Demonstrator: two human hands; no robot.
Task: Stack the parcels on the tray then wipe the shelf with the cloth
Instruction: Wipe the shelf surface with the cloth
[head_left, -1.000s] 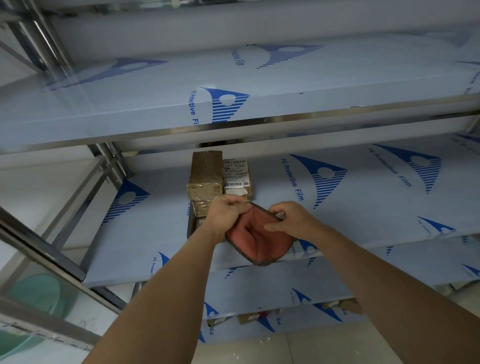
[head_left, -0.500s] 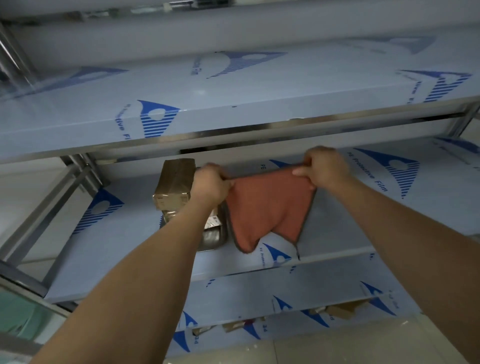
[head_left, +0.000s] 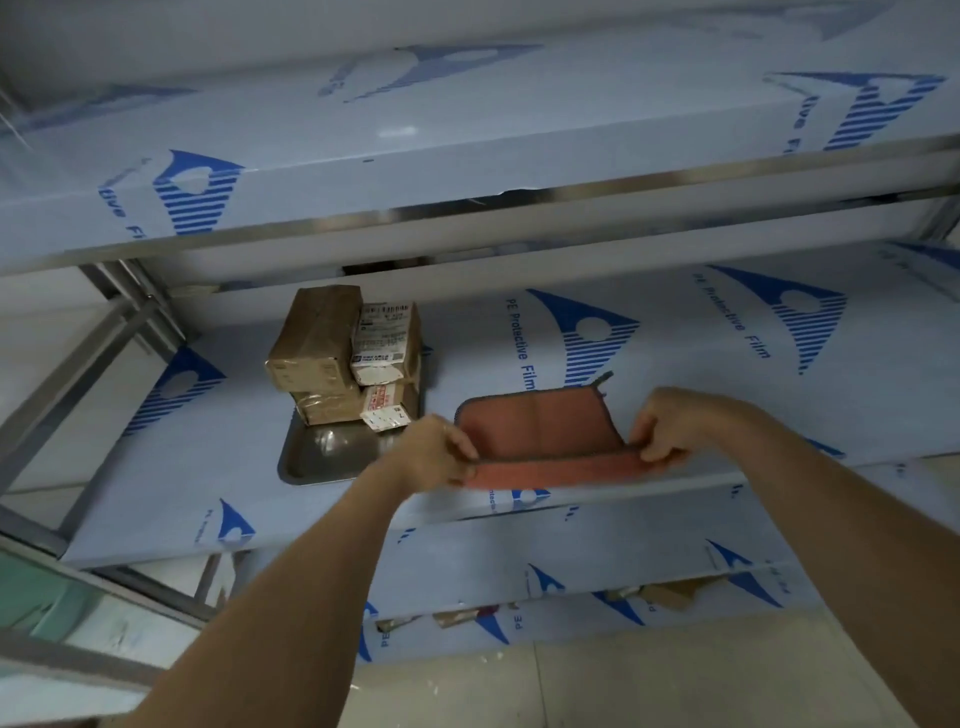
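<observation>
With the left hand and right hand each pinching a near corner of the rust-red, grey-edged cloth spread on the film-covered shelf right of the steel tray (brown taped parcels stacked inside), a leftward wipe could nudge that tray.
</observation>
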